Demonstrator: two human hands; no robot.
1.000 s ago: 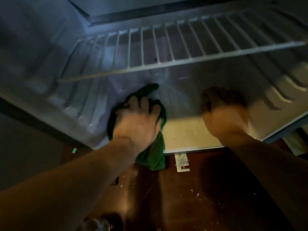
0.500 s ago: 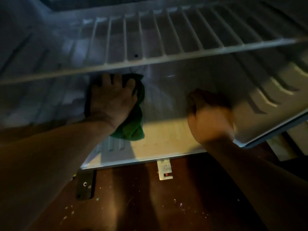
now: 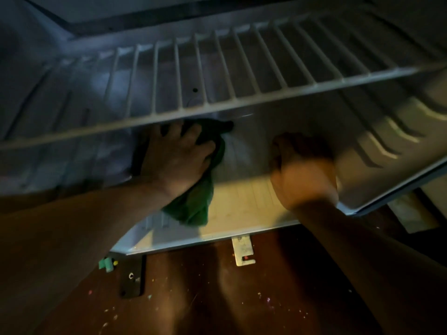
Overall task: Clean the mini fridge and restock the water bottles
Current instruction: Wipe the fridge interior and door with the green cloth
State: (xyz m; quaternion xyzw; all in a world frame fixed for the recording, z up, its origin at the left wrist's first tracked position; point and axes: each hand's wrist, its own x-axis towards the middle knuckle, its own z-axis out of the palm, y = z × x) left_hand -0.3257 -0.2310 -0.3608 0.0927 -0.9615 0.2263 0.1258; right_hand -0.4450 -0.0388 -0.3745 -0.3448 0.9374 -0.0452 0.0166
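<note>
Nearest the camera is a dark reddish-brown floor, speckled with pale crumbs. On it lie a black plate with a screw hole and, just to its left, a small green plastic piece. A pale metal bracket sticks out from under the front lip of the open mini fridge, which sits directly on that floor.

Both bare forearms reach over the lip into the lower compartment. The left hand lies flat with its fingers spread, pressing a green cloth against the fridge's bottom towards the back left. Crumpled folds of the cloth trail out behind the wrist and a dark corner pokes past the fingertips.

The right hand rests on the bottom well apart from the cloth, knuckles up and fingers curled under (it is blurred, and I cannot tell whether it holds anything).

Above both hands a white wire shelf spans the interior, its front bar crossing just over the left fingertips. Moulded ribs line the right wall, and a small dark hole shows in the back wall through the shelf wires.
</note>
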